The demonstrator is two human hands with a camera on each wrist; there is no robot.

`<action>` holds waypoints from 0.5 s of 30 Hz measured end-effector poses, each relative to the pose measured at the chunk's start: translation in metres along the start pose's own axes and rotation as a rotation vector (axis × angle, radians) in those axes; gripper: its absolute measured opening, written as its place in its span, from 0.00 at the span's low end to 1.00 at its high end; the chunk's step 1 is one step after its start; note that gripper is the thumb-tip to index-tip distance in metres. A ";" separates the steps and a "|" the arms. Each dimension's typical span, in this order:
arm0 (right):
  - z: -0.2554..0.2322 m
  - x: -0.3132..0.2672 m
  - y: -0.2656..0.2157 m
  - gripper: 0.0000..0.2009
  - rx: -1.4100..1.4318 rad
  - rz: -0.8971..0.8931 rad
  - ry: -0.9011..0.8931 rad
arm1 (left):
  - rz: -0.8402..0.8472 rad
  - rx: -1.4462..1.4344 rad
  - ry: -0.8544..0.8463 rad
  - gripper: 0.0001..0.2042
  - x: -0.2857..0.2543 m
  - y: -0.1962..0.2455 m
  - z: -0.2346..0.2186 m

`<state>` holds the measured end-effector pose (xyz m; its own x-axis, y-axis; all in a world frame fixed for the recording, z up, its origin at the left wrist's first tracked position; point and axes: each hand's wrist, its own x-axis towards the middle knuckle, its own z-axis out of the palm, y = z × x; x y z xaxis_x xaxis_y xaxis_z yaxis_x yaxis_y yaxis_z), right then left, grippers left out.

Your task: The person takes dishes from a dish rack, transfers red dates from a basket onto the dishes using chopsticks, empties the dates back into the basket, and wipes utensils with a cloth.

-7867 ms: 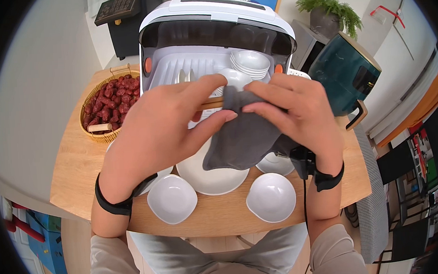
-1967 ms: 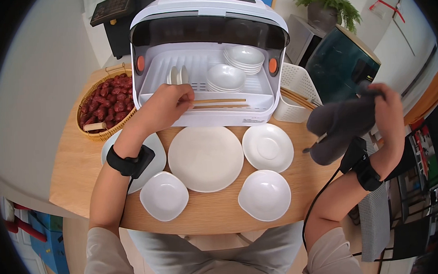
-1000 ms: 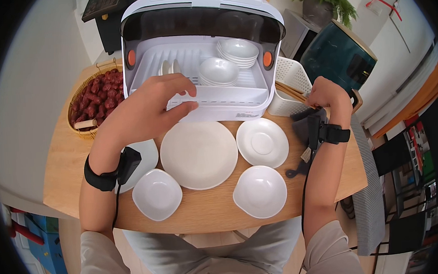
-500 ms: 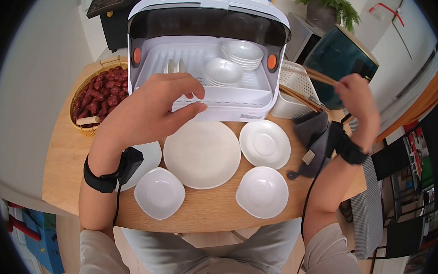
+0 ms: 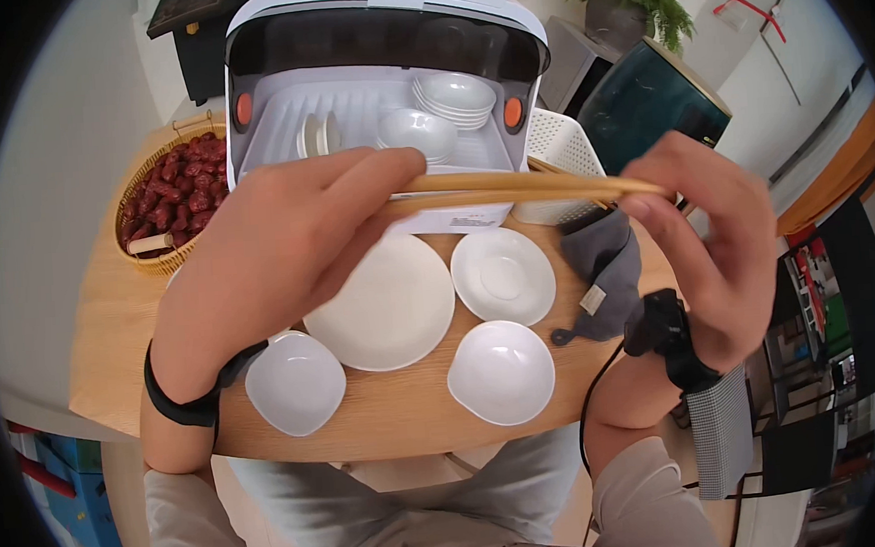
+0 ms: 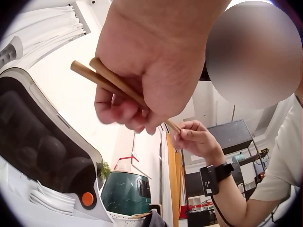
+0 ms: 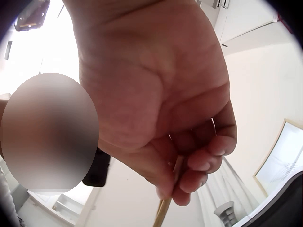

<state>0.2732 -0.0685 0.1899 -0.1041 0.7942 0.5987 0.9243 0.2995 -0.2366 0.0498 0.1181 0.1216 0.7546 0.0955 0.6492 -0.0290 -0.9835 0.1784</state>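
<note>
A pair of wooden chopsticks (image 5: 522,186) spans the space between my hands, above the plates. My left hand (image 5: 289,227) grips one end, and in the left wrist view the chopstick ends (image 6: 106,78) stick out past the palm. At the other end my right hand (image 5: 720,226) pinches them between thumb and fingertips, as the right wrist view also shows. Behind the hands stands a white dish cabinet (image 5: 382,21) with its dark lid raised. Inside are stacked white bowls (image 5: 455,94) and a few upright small plates (image 5: 319,135). The cabinet's front tray is largely hidden by my left hand.
A large round plate (image 5: 390,311), a saucer (image 5: 503,277) and two bowls (image 5: 502,373) lie on the wooden table (image 5: 406,411). Right of them are a grey cloth (image 5: 608,273), a perforated white basket (image 5: 565,145) and a green appliance (image 5: 652,95). Dates fill a wicker basket (image 5: 150,244) at left.
My right hand has laid down the grey cloth and lifted chopsticks from the white basket. It has brought them leftward, and my left hand, loose before, now grips their other end.
</note>
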 end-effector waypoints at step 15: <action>0.029 -0.020 0.158 0.13 -0.471 0.951 -0.665 | -0.290 0.192 -0.299 0.12 -0.008 -0.007 -0.014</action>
<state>0.4107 -0.0217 0.1180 0.6376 0.7457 -0.1934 0.7620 -0.6474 0.0161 0.0346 0.1259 0.1254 0.8702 0.3507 0.3460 0.3124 -0.9359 0.1629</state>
